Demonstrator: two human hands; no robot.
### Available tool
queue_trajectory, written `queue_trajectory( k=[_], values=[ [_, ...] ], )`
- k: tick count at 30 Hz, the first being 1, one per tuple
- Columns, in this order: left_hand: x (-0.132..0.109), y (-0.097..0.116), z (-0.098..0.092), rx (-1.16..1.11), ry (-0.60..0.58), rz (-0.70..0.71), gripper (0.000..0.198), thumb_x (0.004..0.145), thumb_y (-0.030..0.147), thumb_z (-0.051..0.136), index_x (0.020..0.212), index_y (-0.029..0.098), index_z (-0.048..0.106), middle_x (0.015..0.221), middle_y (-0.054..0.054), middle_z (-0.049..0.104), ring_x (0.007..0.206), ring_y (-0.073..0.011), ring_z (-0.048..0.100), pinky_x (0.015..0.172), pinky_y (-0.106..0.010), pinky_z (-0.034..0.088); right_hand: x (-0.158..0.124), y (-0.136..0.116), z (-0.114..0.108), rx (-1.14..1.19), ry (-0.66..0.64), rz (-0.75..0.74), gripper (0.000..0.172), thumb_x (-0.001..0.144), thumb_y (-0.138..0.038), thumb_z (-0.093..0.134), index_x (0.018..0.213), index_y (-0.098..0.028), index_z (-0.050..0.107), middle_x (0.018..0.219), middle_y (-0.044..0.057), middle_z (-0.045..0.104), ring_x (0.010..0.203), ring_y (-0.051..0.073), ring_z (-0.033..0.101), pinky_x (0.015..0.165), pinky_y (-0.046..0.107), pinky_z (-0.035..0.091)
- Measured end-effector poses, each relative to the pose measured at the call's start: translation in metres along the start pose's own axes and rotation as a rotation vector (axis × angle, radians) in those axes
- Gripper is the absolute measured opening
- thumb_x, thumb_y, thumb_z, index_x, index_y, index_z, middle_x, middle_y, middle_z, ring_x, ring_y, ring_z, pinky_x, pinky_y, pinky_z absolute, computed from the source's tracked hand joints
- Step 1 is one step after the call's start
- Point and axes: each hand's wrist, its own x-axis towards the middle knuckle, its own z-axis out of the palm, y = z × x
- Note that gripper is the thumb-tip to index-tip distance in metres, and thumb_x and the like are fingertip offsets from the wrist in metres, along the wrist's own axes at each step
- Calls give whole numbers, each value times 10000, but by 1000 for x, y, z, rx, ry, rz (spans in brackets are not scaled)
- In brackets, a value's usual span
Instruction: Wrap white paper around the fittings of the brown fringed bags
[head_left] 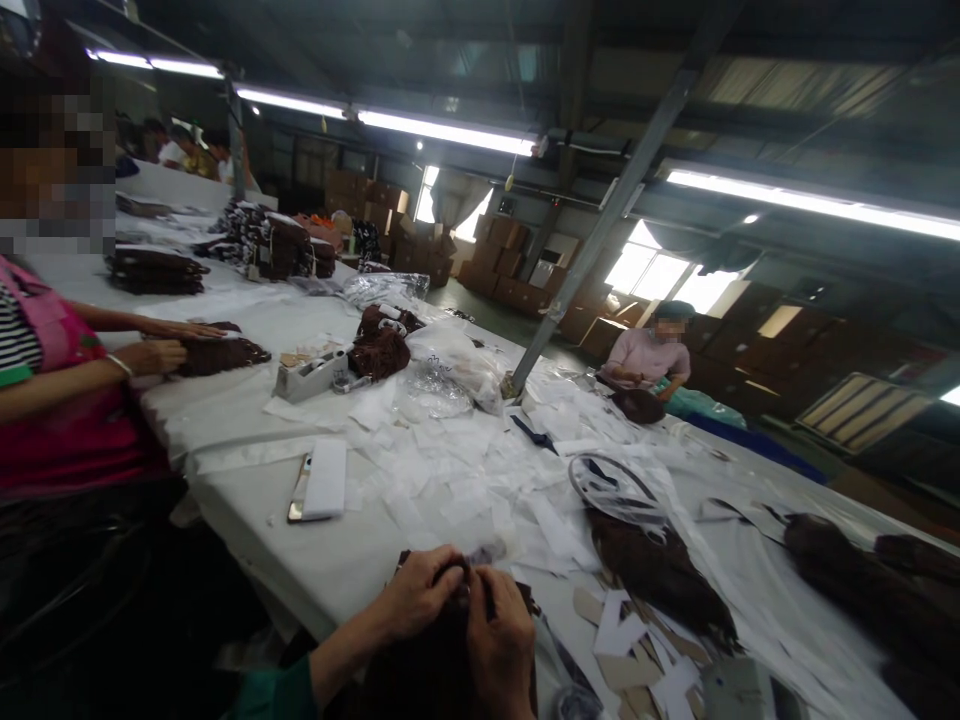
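At the near edge of the table, my left hand (424, 592) and my right hand (501, 632) come close together over a dark brown cloth piece (420, 665). The fingers of both hands are closed, pinching the cloth's upper edge between them. The cloth hangs down toward me; its lower part is dark and its exact garment kind does not show. To the right lie a dark brown bundle (660, 570) and white and tan card pieces (626, 640). A phone with a white card on it (319, 480) rests beyond my left hand.
White paper slips (450, 470) are strewn over the white table (247, 510). A metal post (600, 220) rises from it. At left a co-worker in a pink apron (75, 400) handles brown cloth; another person (646, 360) sits across. Brown stacks (277, 240) stand at the back.
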Motion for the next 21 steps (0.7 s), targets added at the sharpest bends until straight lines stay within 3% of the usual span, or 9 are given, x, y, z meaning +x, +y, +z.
queue_trajectory(
  k=[3,6,12,14,18,21],
  values=[
    [-10,-17,-17,97,-20,35,255,867,365,500,1033,207,613,995,-56,650,944,-226,546,863,-317,382,4,6,-6,16,-3,128,293,943,-400,436,885,-195,636,806,60,681,750,204,643,693,294,481],
    [-16,-32,-20,119,-42,7,252,889,380,452,849,191,614,848,-40,636,838,-206,543,801,-303,387,9,5,-3,10,-17,165,295,939,-413,444,884,-194,633,805,57,684,744,204,643,685,291,475],
    [8,-29,5,-7,-54,-14,304,902,345,390,673,179,503,643,24,526,626,-137,459,612,-251,353,9,-11,20,-11,-28,-154,291,975,-306,375,846,-194,610,736,42,632,698,182,613,673,282,462],
    [15,-26,6,-18,-62,-8,308,899,344,393,668,177,509,642,25,527,626,-135,461,606,-248,360,6,-9,22,-18,-34,-164,275,976,-289,376,856,-193,604,736,39,628,697,179,613,669,278,458],
    [7,-37,-6,13,-27,14,187,810,344,574,904,184,604,884,-16,634,852,-190,551,780,-285,429,4,4,16,-15,-61,-12,256,969,-328,401,867,-205,601,746,24,644,688,176,624,647,271,447],
    [-10,-64,-12,48,78,-20,383,754,341,650,1101,193,583,1149,-80,607,1089,-251,515,982,-375,385,5,10,14,-7,-71,119,259,956,-368,421,873,-208,607,783,29,667,720,186,638,659,275,449]
  ],
)
